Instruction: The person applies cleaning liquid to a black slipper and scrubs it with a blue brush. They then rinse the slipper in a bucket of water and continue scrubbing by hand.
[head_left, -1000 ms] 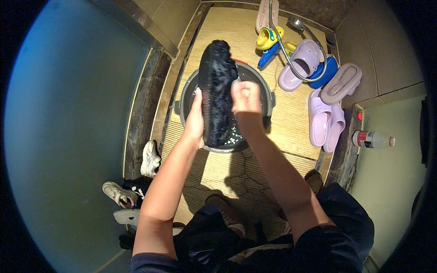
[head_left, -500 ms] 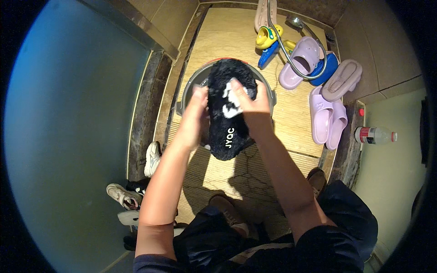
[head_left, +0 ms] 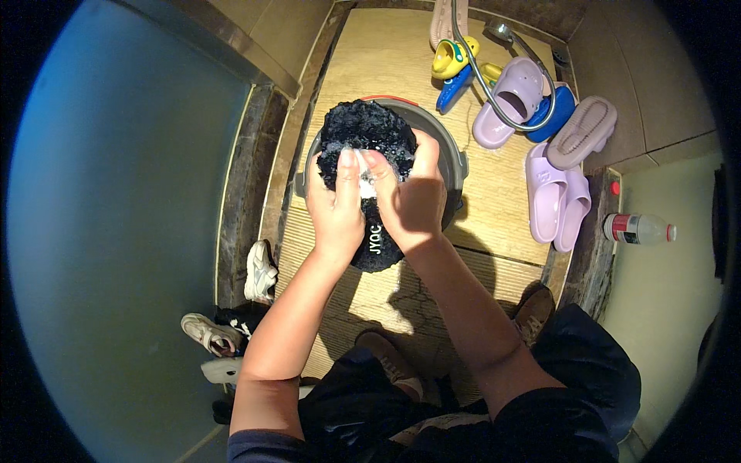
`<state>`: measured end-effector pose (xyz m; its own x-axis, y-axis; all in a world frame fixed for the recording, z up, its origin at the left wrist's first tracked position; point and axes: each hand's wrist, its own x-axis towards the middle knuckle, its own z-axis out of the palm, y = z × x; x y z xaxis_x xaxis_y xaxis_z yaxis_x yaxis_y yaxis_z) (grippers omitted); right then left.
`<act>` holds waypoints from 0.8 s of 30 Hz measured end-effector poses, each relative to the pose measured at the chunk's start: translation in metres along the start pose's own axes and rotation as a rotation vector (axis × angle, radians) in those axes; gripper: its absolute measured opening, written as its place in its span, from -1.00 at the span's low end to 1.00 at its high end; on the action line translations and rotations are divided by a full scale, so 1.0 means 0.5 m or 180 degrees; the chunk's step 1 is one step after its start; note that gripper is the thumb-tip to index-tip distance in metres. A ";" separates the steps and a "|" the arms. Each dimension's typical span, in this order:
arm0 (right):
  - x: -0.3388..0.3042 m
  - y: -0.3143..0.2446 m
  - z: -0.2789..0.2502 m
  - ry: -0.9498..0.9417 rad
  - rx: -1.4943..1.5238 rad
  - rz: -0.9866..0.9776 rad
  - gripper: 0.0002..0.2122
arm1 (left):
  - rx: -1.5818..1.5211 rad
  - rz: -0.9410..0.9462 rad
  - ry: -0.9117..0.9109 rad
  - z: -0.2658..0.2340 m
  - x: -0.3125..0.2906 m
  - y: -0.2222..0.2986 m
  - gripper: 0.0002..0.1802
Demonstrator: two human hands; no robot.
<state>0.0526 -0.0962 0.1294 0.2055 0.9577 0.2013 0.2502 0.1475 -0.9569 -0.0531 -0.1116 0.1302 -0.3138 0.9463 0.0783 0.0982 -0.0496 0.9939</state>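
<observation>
A black furry slipper [head_left: 366, 125] with a white patch in its middle and pale lettering at the near end is held over a grey bucket [head_left: 449, 143]. Its far part looks wet, with white suds along the fur. My left hand [head_left: 337, 204] grips the slipper's left side, and my right hand [head_left: 414, 202] grips its right side. Both thumbs press together on top at the middle, over the white patch, while most of the fingers wrap round the sides and are partly hidden. The slipper and hands cover much of the bucket's inside.
Lilac slippers [head_left: 546, 197], a yellow clog [head_left: 450, 59] and blue footwear [head_left: 455, 89] lie at the right and back. A shower hose [head_left: 486, 94] curls over them. A plastic bottle [head_left: 639, 229] lies far right; white shoes [head_left: 261, 272] stand left beside the glass panel [head_left: 123, 231].
My hands have come closer together, thumbs now meeting on the slipper. The slipper has shifted slightly left and its middle is squeezed; suds now show on the fur.
</observation>
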 end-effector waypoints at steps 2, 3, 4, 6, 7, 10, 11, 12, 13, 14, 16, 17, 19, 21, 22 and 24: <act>0.004 0.008 0.005 -0.0023 -0.0117 0.0031 -0.45 | -0.0023 -0.0008 0.0023 0.002 0.010 -0.014 -0.66; 0.006 0.011 0.008 -0.0034 -0.0175 0.0046 -0.45 | -0.0034 -0.0012 0.0034 0.003 0.014 -0.019 -0.66; 0.010 0.013 0.009 -0.0009 -0.0195 0.0025 -0.46 | 0.0173 0.0079 0.0027 0.005 0.019 -0.013 -0.65; 0.021 0.016 0.014 0.0042 -0.0238 -0.0018 -0.47 | 0.0114 0.0094 0.0022 0.008 0.027 -0.023 -0.64; 0.025 0.019 0.017 0.0069 -0.0208 -0.0067 -0.48 | 0.0088 0.0102 0.0022 0.009 0.031 -0.029 -0.64; 0.033 0.029 0.026 0.0152 -0.0172 -0.0197 -0.51 | 0.0227 0.0192 -0.0025 0.006 0.046 -0.044 -0.63; 0.034 0.032 0.030 0.0118 -0.0149 -0.0161 -0.51 | 0.0242 0.0159 0.0023 0.007 0.049 -0.044 -0.63; 0.034 0.040 0.036 0.0082 -0.0124 -0.0125 -0.51 | 0.0258 0.0125 0.0072 0.009 0.050 -0.043 -0.62; 0.035 0.047 0.042 0.0053 -0.0106 -0.0094 -0.51 | 0.0267 0.0094 0.0118 0.010 0.053 -0.042 -0.62; 0.038 0.054 0.046 -0.0068 -0.0027 -0.0012 -0.50 | 0.0256 0.0071 0.0118 0.006 0.060 -0.047 -0.62; 0.040 0.080 0.064 -0.0142 0.0936 -0.0133 -0.48 | 0.0233 0.0021 0.0120 -0.002 0.080 -0.050 -0.63; 0.039 0.089 0.071 -0.0179 0.1417 -0.0193 -0.47 | 0.0169 -0.0064 0.0280 -0.001 0.085 -0.043 -0.61; 0.017 0.110 0.081 -0.0401 0.1836 0.0538 -0.41 | -0.0155 -0.0374 0.0615 -0.010 0.108 -0.019 -0.55; -0.017 0.089 0.053 -0.1060 0.1288 0.1262 -0.42 | -0.1049 -0.0424 0.0908 -0.028 0.131 -0.027 -0.41; -0.027 0.092 0.051 -0.1025 0.1290 0.1268 -0.44 | -0.1215 -0.0451 0.0876 -0.024 0.130 -0.018 -0.38; -0.037 0.092 0.038 -0.0932 0.1296 0.0991 -0.49 | -0.1309 -0.0470 0.0835 -0.007 0.117 0.006 -0.31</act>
<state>0.0424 -0.1027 0.0778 -0.0731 0.9909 -0.1126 -0.1753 -0.1240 -0.9767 -0.0747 -0.0578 0.1378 -0.5281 0.8431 -0.1010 -0.3285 -0.0931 0.9399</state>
